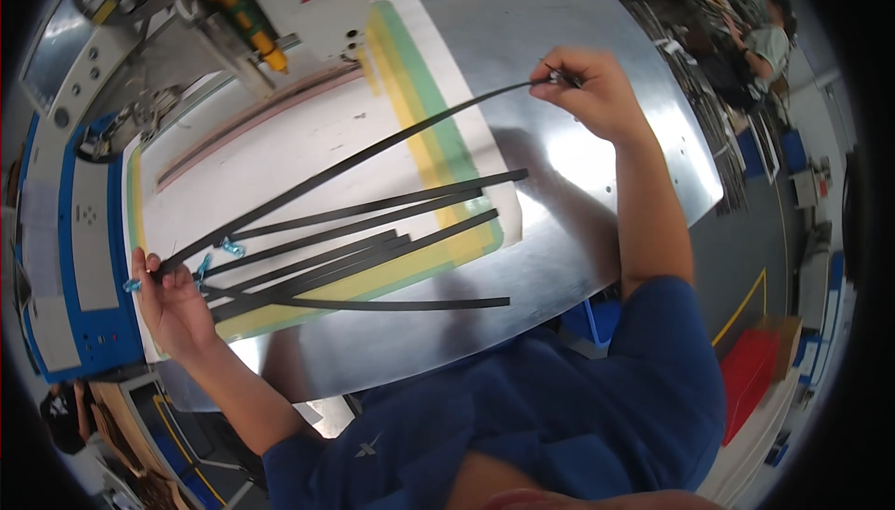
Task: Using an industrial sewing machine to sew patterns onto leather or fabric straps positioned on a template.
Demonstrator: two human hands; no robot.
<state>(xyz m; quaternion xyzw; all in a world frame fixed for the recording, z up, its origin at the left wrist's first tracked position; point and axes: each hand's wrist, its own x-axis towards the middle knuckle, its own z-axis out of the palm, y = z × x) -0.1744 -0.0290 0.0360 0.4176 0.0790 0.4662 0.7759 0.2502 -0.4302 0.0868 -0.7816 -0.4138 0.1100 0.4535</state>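
Black strip spans 9 to 1 o'clock, loose strips on its 6 o'clock side. Hands well apart: left hand, right hand each pinching near one end. Risks: hard pull could slip pinch; sag could snag loose strips.

Dark blue short-sleeved shirt, small pale chest logo, bare fingers

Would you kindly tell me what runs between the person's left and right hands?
In the head view, a long black strip runs from the left hand to the right hand.
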